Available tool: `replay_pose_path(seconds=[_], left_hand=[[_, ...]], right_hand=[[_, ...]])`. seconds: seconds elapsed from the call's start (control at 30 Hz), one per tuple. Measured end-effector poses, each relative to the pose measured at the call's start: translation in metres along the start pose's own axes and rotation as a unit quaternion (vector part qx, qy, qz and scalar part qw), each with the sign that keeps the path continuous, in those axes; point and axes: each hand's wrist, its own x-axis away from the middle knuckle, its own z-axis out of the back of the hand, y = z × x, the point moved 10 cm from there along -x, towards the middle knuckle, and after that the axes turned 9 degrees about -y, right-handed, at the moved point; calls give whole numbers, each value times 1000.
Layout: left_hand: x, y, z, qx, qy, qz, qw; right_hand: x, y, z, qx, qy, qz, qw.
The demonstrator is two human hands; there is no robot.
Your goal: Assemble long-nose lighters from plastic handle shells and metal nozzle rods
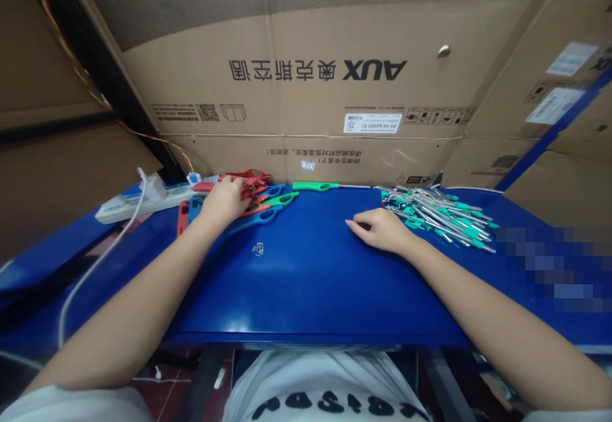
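Note:
My left hand (224, 200) reaches into a heap of red, blue and green plastic handles (261, 202) at the back left of the blue table (306, 282); its fingers curl onto a red handle (248, 187). My right hand (380, 227) rests on the table to the right of centre, fingers loosely curled, nothing visible in it. Just to its right lies a pile of metal rods with teal ends (437, 215). A single green-handled piece with a long metal rod (318, 186) lies along the back edge.
A small metal part (259, 249) lies alone near the table's middle. A white power strip (143, 199) with a white cable sits at the left edge. Large cardboard boxes (306, 71) wall off the back and right side.

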Motion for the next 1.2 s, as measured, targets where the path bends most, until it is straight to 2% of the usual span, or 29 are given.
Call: replay_pose_path(seconds=[0.37, 0.67, 0.97, 1.2], left_hand=[[-5, -3, -6, 11, -20, -3, 1000], [4, 0, 1, 5, -45, 23, 999], [7, 5, 5, 12, -41, 8, 999], [8, 7, 9, 3, -58, 29, 998]], right_hand=[[0, 0, 1, -12, 21, 15, 1000], [1, -1, 2, -23, 29, 25, 999], [0, -1, 1, -20, 21, 25, 999], [0, -1, 1, -20, 21, 21, 999]])
